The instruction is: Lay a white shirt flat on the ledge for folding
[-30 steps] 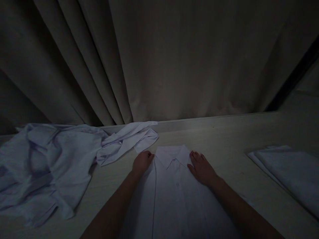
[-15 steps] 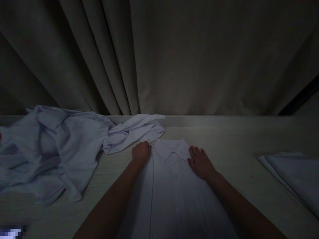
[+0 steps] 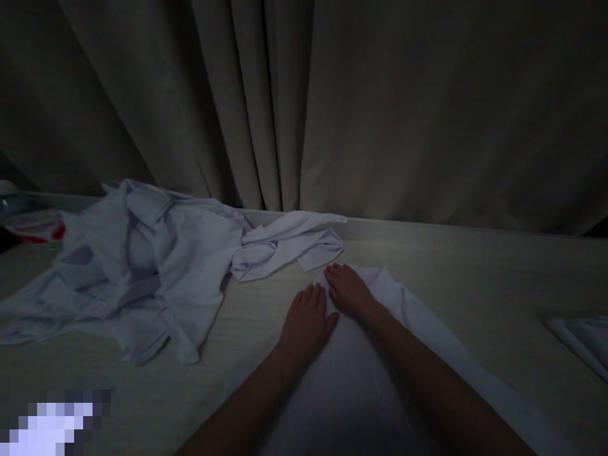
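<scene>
A white shirt (image 3: 418, 316) lies flat on the pale table (image 3: 475, 272) in front of me, its top end pointing away. My left hand (image 3: 306, 320) rests palm down on the shirt's left side, fingers together. My right hand (image 3: 349, 288) lies flat on the shirt's top end, right beside the left hand, covering the collar area. Neither hand grips the cloth. The light is dim.
A crumpled heap of white shirts (image 3: 142, 266) spreads over the table's left part, one sleeve (image 3: 289, 240) reaching toward my hands. Folded white cloth (image 3: 582, 345) sits at the right edge. A red and white object (image 3: 35, 225) lies far left. Grey curtains (image 3: 332, 101) hang behind.
My view has swung left. My hands have come together at the shirt's top end; before, they lay apart on either side of the collar, which is now covered.
</scene>
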A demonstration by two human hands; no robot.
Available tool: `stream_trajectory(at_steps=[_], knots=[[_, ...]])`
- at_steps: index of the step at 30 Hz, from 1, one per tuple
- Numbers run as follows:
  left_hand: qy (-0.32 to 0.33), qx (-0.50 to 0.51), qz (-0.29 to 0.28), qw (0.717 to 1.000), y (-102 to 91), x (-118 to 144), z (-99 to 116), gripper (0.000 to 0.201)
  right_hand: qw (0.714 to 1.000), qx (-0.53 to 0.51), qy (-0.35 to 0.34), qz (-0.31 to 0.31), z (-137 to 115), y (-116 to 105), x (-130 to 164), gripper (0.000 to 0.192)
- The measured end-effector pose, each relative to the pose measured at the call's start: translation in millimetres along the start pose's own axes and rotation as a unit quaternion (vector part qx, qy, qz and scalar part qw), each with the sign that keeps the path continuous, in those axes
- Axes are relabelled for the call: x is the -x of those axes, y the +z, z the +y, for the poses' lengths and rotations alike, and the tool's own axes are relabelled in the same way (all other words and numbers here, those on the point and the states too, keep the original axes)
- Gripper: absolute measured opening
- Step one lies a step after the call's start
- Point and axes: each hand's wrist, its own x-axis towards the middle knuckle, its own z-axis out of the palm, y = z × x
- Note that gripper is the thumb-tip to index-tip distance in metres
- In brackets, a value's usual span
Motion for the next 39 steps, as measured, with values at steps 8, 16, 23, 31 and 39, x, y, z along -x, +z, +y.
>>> stream_trajectory(at_steps=[8,16,23,31,39], knots=[[-0.007,0.037,-0.01,0.999,11.2,3,-3,0.082,0.997,0.067,0.037,-0.015,-7,-1,-2,0.046],[0.044,-0.009,0.029,0.999,-45.9,111,1,0.072,0.999,-0.022,-0.001,0.048,-16,-11,13,0.052],[0.018,-0.128,0.089,0.988,-37.4,212,-40,0.09,0.996,-0.075,-0.032,-0.028,-36,4,10,0.056],[-0.004,-0.165,0.079,0.983,-22.2,225,-36,0.079,0.998,-0.052,-0.021,-0.036,-35,16,13,0.06],[-0.038,-0.119,0.078,0.989,-22.3,230,-33,0.079,0.998,-0.033,-0.012,-0.046,-36,16,12,0.062]])
